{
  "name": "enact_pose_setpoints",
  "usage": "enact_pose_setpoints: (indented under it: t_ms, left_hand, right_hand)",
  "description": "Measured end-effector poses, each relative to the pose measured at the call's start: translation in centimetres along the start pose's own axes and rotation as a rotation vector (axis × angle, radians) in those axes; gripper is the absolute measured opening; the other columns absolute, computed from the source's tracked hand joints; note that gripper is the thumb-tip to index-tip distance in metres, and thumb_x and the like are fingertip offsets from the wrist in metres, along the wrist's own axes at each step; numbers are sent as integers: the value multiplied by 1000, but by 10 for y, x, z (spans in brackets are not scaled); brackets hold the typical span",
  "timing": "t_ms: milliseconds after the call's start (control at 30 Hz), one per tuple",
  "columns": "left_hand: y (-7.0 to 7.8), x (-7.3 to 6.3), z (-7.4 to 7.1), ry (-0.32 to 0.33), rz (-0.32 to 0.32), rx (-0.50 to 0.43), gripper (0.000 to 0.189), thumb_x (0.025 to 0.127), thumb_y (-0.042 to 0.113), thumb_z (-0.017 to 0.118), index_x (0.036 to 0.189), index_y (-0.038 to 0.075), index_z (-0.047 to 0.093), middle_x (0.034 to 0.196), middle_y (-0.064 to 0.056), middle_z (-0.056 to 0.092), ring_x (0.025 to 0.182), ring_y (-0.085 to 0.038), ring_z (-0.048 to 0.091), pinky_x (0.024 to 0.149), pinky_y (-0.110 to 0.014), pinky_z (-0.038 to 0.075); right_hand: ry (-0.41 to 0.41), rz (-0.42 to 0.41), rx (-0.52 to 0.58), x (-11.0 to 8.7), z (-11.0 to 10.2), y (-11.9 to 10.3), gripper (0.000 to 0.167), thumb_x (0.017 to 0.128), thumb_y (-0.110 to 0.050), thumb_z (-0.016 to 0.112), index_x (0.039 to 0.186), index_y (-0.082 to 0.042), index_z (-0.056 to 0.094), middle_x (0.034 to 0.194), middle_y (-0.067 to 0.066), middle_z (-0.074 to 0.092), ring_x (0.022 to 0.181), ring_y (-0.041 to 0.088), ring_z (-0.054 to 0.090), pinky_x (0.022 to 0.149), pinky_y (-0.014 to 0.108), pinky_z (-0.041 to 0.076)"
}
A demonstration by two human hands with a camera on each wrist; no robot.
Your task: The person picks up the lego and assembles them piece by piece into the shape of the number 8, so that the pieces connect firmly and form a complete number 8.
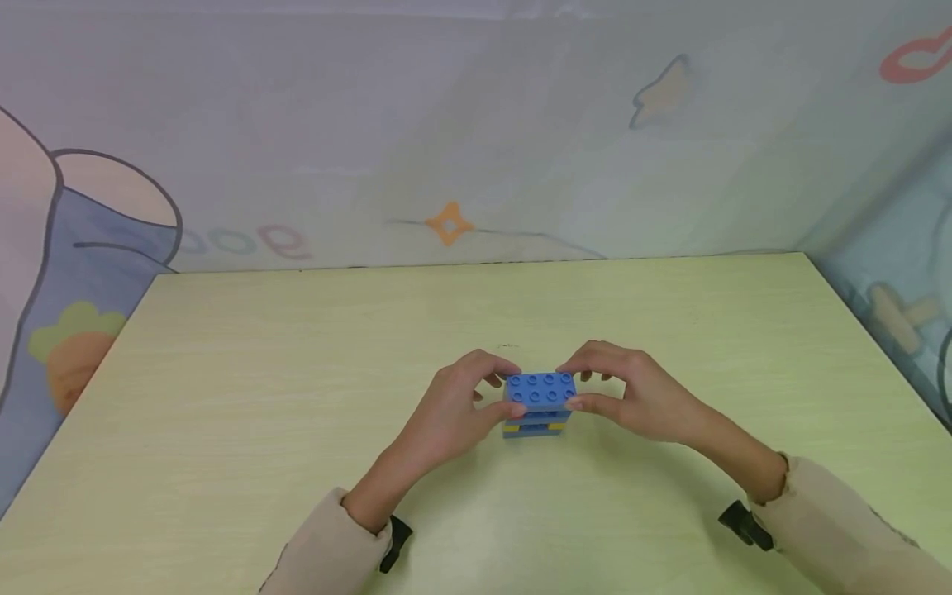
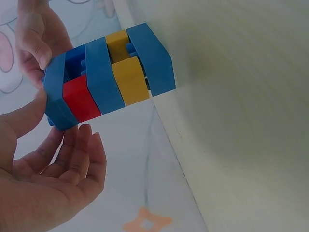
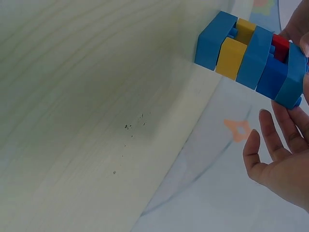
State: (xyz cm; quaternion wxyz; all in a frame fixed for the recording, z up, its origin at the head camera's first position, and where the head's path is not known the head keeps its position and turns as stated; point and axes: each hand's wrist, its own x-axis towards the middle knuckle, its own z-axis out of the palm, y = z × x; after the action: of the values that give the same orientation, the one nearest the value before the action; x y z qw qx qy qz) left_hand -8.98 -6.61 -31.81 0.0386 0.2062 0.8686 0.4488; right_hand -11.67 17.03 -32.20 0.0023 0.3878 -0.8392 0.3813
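A small tower of toy building bricks stands on the table, with a studded blue brick (image 1: 540, 391) on top. My left hand (image 1: 461, 405) pinches this top brick at its left end, thumb at the front edge and index finger at the back. At the right end my right hand (image 1: 643, 392) pinches it the same way. Beneath the top brick sit a red brick (image 2: 82, 99) on the left side and a darker blue brick (image 3: 273, 79) on the right. Lower down come a long blue brick (image 2: 104, 77), two yellow bricks (image 2: 131, 80) and a blue bottom brick (image 2: 152, 60).
The pale wooden table (image 1: 260, 397) reaches back to a printed cloth backdrop (image 1: 446, 99), which also hangs along both sides. Black wrist devices (image 1: 397, 543) show at both sleeves. Small dark marks (image 3: 129, 126) lie on the tabletop behind the tower.
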Motion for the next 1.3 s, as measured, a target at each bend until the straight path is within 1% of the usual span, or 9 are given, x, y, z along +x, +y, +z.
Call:
enact_pose_setpoints:
  t_ms: [100, 233, 333, 500, 667, 867, 1000, 1133, 1300]
  left_hand:
    - [-1, 0, 0, 3, 4, -4, 30, 80, 11, 70, 108, 4, 61, 103, -5, 59, 94, -24, 56, 75, -40, 48]
    - [-2, 1, 0, 9, 14, -9, 30, 81, 11, 69, 109, 4, 61, 104, -6, 59, 94, -24, 56, 75, -40, 48]
    - [-3, 1, 0, 12, 19, -11, 30, 81, 11, 69, 109, 4, 61, 104, -6, 59, 94, -24, 56, 75, -40, 48]
    - [-3, 1, 0, 15, 20, -22, 30, 81, 11, 69, 109, 4, 61, 102, -5, 59, 94, -23, 56, 75, -40, 49]
    - [-5, 1, 1, 16, 21, -35, 30, 81, 11, 69, 110, 4, 60, 102, -5, 58, 94, -23, 57, 75, -40, 49]
    - [-9, 1, 3, 14, 25, -50, 30, 82, 11, 68, 110, 4, 60, 103, -6, 58, 95, -25, 57, 75, -41, 49]
    - [-8, 1, 3, 13, 24, -58, 31, 82, 12, 69, 110, 4, 60, 104, -6, 58, 97, -25, 56, 77, -41, 48]
    - [-8, 0, 3, 17, 19, -69, 32, 81, 12, 69, 111, 4, 60, 105, -6, 57, 100, -25, 56, 79, -41, 47]
    - [-8, 0, 3, 10, 29, -61, 32, 82, 12, 68, 111, 4, 59, 104, -5, 57, 98, -22, 59, 79, -36, 48]
  right_hand:
    - [-8, -1, 11, 1, -1, 1, 29, 77, -4, 71, 105, -6, 64, 93, -5, 60, 80, 13, 52, 66, 27, 45]
    - [-21, 25, 21, 3, -3, 2, 28, 79, -6, 70, 106, -5, 64, 93, -5, 61, 80, 15, 53, 67, 29, 45]
    - [-22, 36, 22, 4, -2, 2, 28, 79, -7, 70, 107, -5, 64, 94, -5, 61, 80, 14, 53, 67, 31, 45]
    - [-15, 32, 31, 3, -2, 2, 28, 80, -7, 69, 107, -6, 64, 94, -5, 61, 80, 15, 53, 67, 30, 45]
    - [-27, 42, 40, 3, -2, 2, 28, 80, -7, 69, 108, -5, 63, 95, -5, 60, 81, 15, 53, 67, 30, 45]
    - [3, 5, 24, 1, 0, 3, 29, 79, -4, 69, 107, -5, 63, 93, -5, 60, 80, 15, 53, 67, 26, 44]
    - [23, -17, 17, 0, 2, 4, 30, 78, -1, 69, 107, -5, 63, 93, -4, 60, 80, 16, 53, 66, 26, 45]
    - [25, -7, 27, -1, 3, 5, 31, 78, -1, 69, 108, -5, 62, 94, -4, 60, 81, 16, 53, 66, 29, 46]
    - [24, 2, 38, -2, 2, 4, 30, 79, -2, 69, 108, -5, 63, 96, -3, 59, 82, 18, 54, 67, 30, 46]
